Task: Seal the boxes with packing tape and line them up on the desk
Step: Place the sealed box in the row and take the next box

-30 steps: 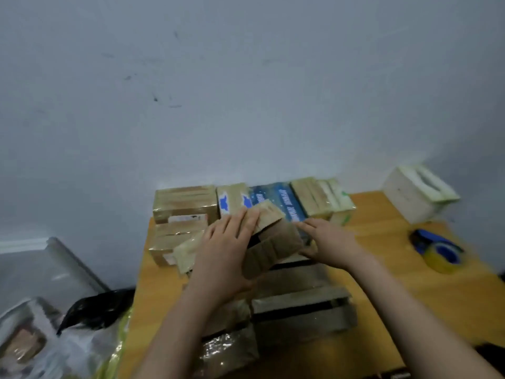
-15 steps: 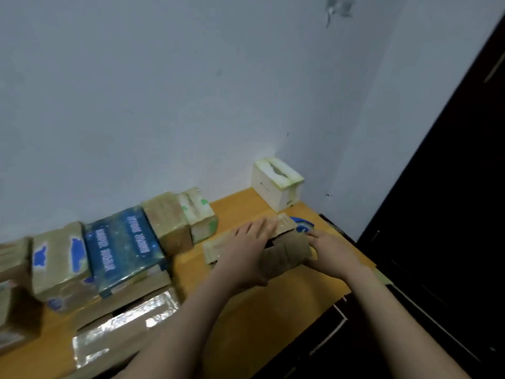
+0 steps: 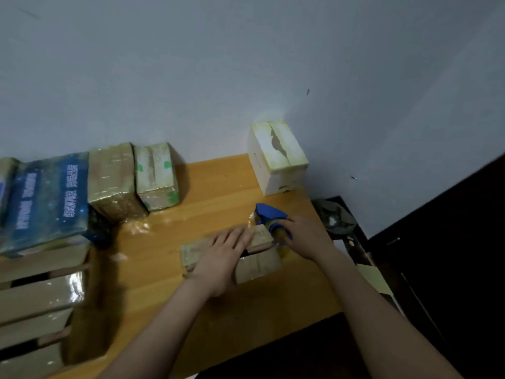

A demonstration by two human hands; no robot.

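Atop cardboard box [image 3: 258,266]: left hand [image 3: 222,259] flat, pressing flap | right hand [image 3: 308,236] grips blue tape dispenser [image 3: 270,213] at box's right end.

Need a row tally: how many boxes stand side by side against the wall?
4: a pale box cut by the left edge, a blue printed carton, a tan taped box, then a white and green taped box rightmost. More may be hidden beyond the left edge.

Head view — looks down, close over desk [image 3: 218,192].
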